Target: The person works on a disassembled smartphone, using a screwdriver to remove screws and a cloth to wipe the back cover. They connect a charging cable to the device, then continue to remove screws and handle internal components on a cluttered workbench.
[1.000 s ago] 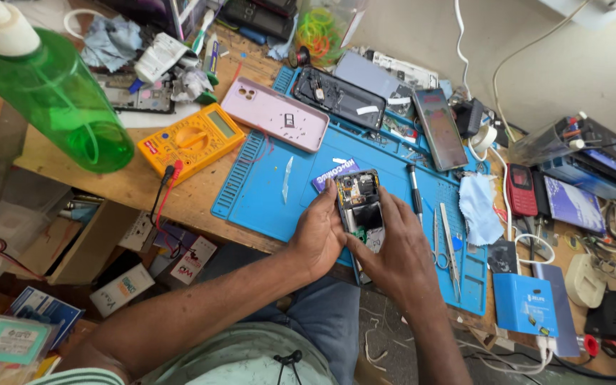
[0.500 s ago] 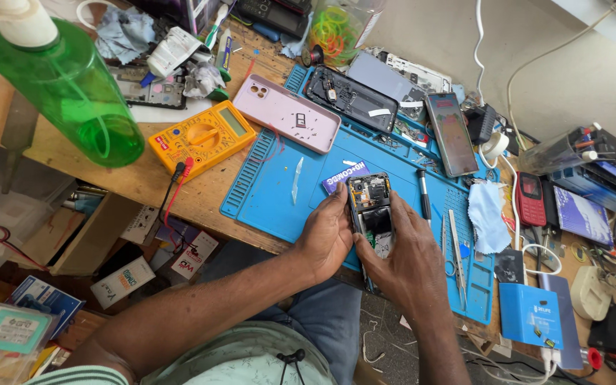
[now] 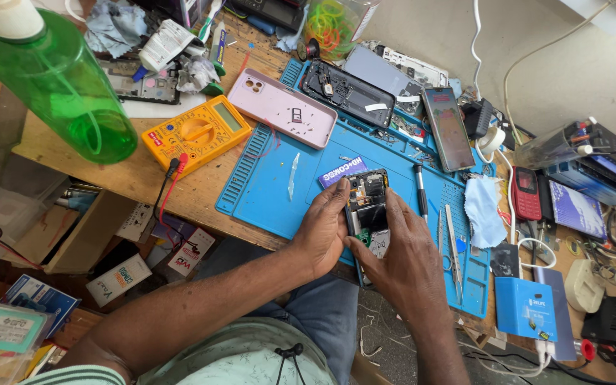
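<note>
An opened phone (image 3: 367, 204) with its back cover off and circuit board showing lies on the blue work mat (image 3: 279, 185) near its front edge. My left hand (image 3: 320, 232) grips its left side. My right hand (image 3: 401, 257) holds its lower right side, fingers pressing on the exposed inside. A small purple card (image 3: 341, 171) lies just behind the phone. A black screwdriver (image 3: 420, 191) rests on the mat right of the phone, and tweezers (image 3: 453, 242) lie further right.
A pink phone back cover (image 3: 283, 108), a black phone frame (image 3: 347, 93) and a dark phone (image 3: 448, 128) lie at the mat's far side. A yellow multimeter (image 3: 194, 133) and green spray bottle (image 3: 58, 85) stand left. A blue cloth (image 3: 483, 210) and blue box (image 3: 525, 308) are right.
The view has shifted slightly. Both hands stay on the opened phone, and my right hand's fingers have moved a little further up over its inside.
</note>
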